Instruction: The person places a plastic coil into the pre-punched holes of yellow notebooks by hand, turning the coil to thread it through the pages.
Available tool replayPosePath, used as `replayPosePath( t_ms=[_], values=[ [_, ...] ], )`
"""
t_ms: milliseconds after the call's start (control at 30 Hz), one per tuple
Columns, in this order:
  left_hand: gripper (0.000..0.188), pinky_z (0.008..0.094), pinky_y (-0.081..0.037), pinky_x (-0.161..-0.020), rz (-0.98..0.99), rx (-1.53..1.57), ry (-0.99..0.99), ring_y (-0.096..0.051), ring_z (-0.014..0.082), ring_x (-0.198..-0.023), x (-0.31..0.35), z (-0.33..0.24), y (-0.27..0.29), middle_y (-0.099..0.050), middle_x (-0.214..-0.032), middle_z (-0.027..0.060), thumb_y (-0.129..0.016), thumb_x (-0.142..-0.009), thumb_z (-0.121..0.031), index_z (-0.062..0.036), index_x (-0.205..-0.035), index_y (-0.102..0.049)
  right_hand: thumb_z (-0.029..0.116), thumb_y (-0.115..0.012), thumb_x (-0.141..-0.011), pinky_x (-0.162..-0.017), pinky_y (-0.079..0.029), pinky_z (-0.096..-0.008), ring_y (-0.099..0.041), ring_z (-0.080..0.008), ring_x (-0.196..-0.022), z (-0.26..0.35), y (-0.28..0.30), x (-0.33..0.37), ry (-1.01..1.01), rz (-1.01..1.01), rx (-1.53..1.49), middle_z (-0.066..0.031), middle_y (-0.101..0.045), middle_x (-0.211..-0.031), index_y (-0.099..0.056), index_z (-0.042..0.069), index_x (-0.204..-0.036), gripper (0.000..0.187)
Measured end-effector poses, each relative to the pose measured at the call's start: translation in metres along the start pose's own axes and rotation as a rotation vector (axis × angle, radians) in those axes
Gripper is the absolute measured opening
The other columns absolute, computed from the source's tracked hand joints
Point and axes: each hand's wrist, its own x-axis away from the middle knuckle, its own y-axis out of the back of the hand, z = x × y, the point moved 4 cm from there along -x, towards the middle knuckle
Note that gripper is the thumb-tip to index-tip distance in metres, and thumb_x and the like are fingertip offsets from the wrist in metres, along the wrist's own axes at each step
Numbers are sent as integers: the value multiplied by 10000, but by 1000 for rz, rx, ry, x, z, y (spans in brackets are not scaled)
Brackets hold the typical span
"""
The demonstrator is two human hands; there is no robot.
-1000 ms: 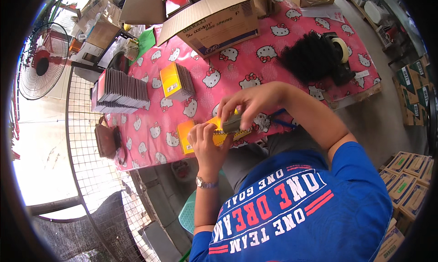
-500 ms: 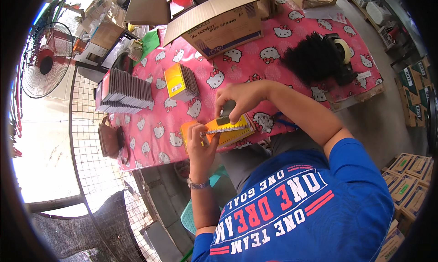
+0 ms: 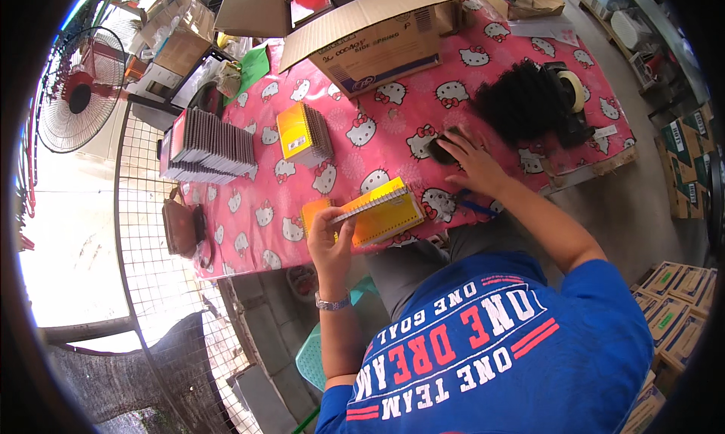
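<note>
My left hand (image 3: 330,236) is closed on the wire-bound edge of a yellow spiral notebook (image 3: 389,219). This notebook lies tilted near the table's front edge, its white spiral along the far side. An orange notebook (image 3: 316,210) shows partly behind my left fingers. Farther right, my right hand (image 3: 472,162) rests over a small dark block (image 3: 441,151) on the table. Its fingers are spread across the block and the thumb stands apart from it. A stack of yellow spiral notebooks (image 3: 303,135) stands beyond my left hand.
A tall stack of dark-edged notebooks (image 3: 211,147) stands at the left. An open cardboard box (image 3: 385,52) sits at the back. Black bristly material (image 3: 513,101) and a tape dispenser (image 3: 570,94) lie right, on the pink patterned tablecloth (image 3: 272,234). A brown bag (image 3: 183,226) hangs at the left edge.
My right hand has moved from above the notebook to the right, carrying the dark block to the table and spreading its fingers. My left hand stays on the notebook's spiral.
</note>
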Motion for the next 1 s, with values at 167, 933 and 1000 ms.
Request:
replayPosePath(
  t_ms=[167, 933, 1000],
  values=[
    [223, 256, -549, -749, -60, 195, 120, -664, 113, -844, 8, 2, 1, -703, -1021, 67, -664, -932, -12, 33, -1150, -665, 378, -737, -820, -1116, -343, -532, -425, -374, -1341, 22, -9, 89, -35, 11, 31, -159, -490, -1403, -466, 92, -1434, 729],
    [360, 262, -549, -750, -286, -303, -281, -684, 143, -854, 30, -20, -43, -718, -1008, 122, -602, -829, 165, 40, -1150, -705, 241, -765, -816, -908, -502, -403, -630, -292, -980, 169, 104, 14, 280, -208, -641, -121, -636, -1050, -660, 34, -1225, 470],
    [349, 266, -554, -676, -319, -376, -350, -689, 147, -770, 31, -23, -44, -726, -959, 125, -618, -817, 146, 21, -1127, -719, 239, -754, -840, -923, -502, -385, -640, -286, -990, 168, 100, 13, 206, -95, -734, -125, -652, -1064, -659, 17, -1230, 459]
  ],
)
